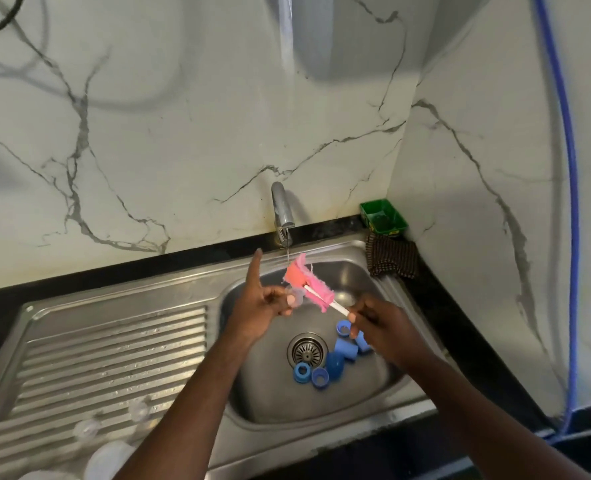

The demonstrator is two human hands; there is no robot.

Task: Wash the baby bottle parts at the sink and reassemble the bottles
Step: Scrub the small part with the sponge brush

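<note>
Over the sink basin (269, 393), just under the tap (282, 211): the left hand (262, 306) pinches a small clear part (295, 296), likely a teat, index finger straight out toward 12. The right hand (380, 323) is clamped on the white handle of the pink sponge brush (309, 285). Brush axis runs 10-to-4, with its head at 10 o'clock from the right hand and right beside the teat; can't tell if they touch. Blue rings and caps (344, 351) lie at 2–6 o'clock round the drain (307, 351), nearer the right hand. Open room below; the tap stream is tight at 12.

Head view down, seemingly near sink (273, 386)
</note>
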